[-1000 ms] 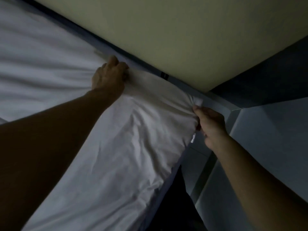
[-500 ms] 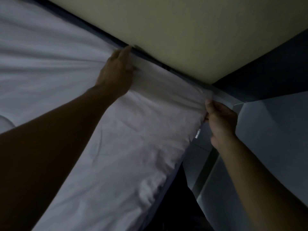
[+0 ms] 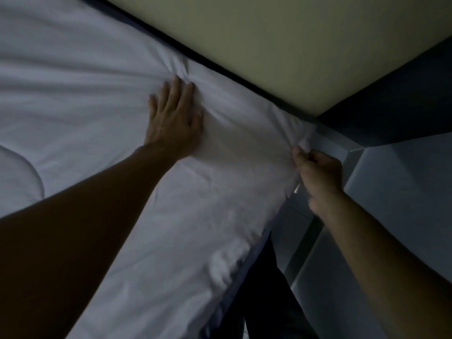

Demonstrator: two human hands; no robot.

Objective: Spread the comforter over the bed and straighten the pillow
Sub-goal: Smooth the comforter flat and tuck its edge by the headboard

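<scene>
Lying white and wrinkled across the bed (image 3: 226, 302), the comforter (image 3: 195, 228) reaches the cream wall (image 3: 293, 45), with creases fanning out from its far edge. The left hand (image 3: 173, 123) presses flat on it, fingers (image 3: 171, 94) straight and spread. The right hand (image 3: 318, 174) has its fingers curled tight, pinching the comforter's bunched corner.
</scene>
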